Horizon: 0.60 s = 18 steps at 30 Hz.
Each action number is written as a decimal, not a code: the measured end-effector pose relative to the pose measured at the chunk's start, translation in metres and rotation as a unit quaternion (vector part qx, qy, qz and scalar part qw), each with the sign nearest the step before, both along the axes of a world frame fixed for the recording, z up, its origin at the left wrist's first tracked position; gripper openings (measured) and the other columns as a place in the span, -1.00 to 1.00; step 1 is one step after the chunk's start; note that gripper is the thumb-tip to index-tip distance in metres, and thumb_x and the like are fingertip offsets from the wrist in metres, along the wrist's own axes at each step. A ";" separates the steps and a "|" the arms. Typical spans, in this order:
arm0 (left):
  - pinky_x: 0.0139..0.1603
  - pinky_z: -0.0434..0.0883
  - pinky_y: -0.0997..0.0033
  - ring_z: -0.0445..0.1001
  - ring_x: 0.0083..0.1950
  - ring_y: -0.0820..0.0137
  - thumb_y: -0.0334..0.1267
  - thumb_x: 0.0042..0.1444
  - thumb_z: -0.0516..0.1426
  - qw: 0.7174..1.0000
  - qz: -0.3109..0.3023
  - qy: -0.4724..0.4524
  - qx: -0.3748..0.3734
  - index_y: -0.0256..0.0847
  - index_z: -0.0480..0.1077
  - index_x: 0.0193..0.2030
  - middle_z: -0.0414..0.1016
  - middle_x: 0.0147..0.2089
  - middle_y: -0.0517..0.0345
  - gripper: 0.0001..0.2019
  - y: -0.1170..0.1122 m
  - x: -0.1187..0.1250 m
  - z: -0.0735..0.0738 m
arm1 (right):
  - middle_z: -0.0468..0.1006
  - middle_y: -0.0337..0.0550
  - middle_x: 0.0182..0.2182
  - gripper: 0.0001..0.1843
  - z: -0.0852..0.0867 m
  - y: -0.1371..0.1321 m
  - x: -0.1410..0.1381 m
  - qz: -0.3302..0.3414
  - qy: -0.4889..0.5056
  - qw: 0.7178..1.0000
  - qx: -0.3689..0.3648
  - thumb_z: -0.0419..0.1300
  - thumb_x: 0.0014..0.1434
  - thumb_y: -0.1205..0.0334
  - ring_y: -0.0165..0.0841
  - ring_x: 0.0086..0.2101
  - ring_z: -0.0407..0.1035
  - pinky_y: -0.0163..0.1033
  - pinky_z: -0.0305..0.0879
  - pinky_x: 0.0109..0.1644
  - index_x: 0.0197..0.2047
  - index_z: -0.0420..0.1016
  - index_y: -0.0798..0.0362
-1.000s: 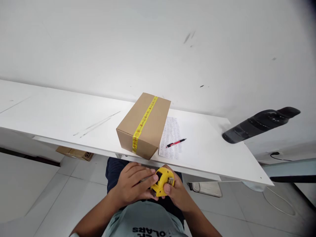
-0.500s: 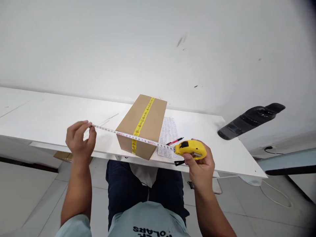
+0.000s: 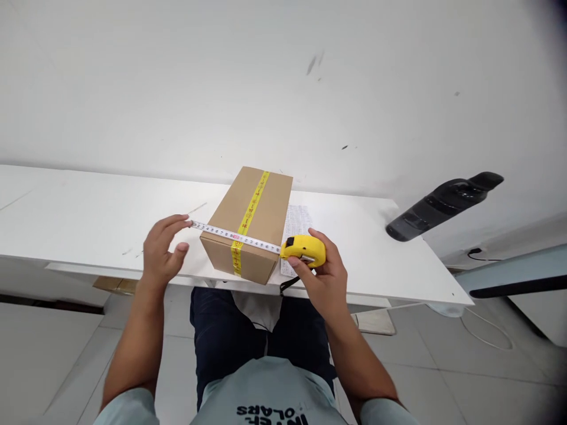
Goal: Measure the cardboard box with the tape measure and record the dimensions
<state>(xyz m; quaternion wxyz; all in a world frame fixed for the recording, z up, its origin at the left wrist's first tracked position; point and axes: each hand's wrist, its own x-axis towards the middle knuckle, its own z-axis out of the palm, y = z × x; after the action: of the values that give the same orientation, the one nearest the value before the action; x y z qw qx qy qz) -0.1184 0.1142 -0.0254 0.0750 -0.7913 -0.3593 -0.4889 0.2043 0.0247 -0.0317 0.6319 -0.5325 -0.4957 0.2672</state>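
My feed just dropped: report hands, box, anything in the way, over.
Right hand gripping yellow tape measure. Blade stretched across cardboard box. Left hand at blade's tip, thumb apart. Dark bottle off right, not in way.

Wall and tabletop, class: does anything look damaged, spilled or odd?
Dark marks show on the wall beyond the cardboard box, and faint streaks on the tabletop near the left hand; both stand out against white. No spill shows.

A pale blue-green cloth T-shirt (image 3: 266, 383) covers the torso, its short left sleeve (image 3: 129, 407) and short right sleeve (image 3: 384, 411) in the same colour. Black printed capital letters (image 3: 271, 412) run across the front, upside down in this view, OLARS among them. Dark navy cloth trousers (image 3: 225, 336) cover the legs. The left hand (image 3: 163, 251), right hand (image 3: 326, 282) and forearms (image 3: 136, 348) are bare.
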 end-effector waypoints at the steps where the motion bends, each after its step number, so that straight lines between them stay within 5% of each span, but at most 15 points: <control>1: 0.20 0.49 0.05 0.54 0.18 0.15 0.04 0.41 0.05 1.000 -0.012 0.011 -0.006 -0.10 0.46 0.16 0.57 0.14 -0.06 -0.63 -0.004 0.005 -0.001 | 0.59 0.00 0.04 -0.34 0.001 0.000 0.000 0.001 0.001 1.000 -0.005 0.49 0.05 0.01 -0.23 -0.18 0.54 -0.16 0.56 -0.19 0.20 0.50 -0.04; 6: 0.18 0.53 0.09 0.58 0.15 0.20 -0.17 0.24 0.30 1.000 0.009 -0.006 -0.010 -0.07 0.40 0.16 0.60 0.10 0.02 -0.62 -0.015 0.027 -0.009 | 0.57 -0.02 0.07 -0.34 0.001 0.000 0.004 0.014 0.008 1.000 -0.004 0.48 0.07 0.05 -0.25 -0.13 0.53 -0.17 0.55 -0.11 0.22 0.48 -0.06; 18: -0.04 0.60 0.22 0.64 -0.09 0.33 -0.28 0.23 0.29 0.992 -0.011 -0.109 -0.056 -0.11 0.51 -0.15 0.64 -0.14 0.14 -0.92 -0.021 0.020 0.002 | 0.58 -0.09 -0.10 -0.19 0.007 0.005 0.008 0.051 0.083 0.995 -0.018 0.50 0.02 0.02 -0.26 -0.24 0.49 -0.14 0.55 -0.19 0.31 0.38 -0.08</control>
<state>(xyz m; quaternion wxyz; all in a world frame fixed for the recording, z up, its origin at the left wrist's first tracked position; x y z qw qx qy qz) -0.0985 0.0929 -0.0232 -0.0142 -0.7400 -0.3832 -0.5526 0.2120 0.0300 -0.0251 0.6466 -0.4942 -0.4629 0.3513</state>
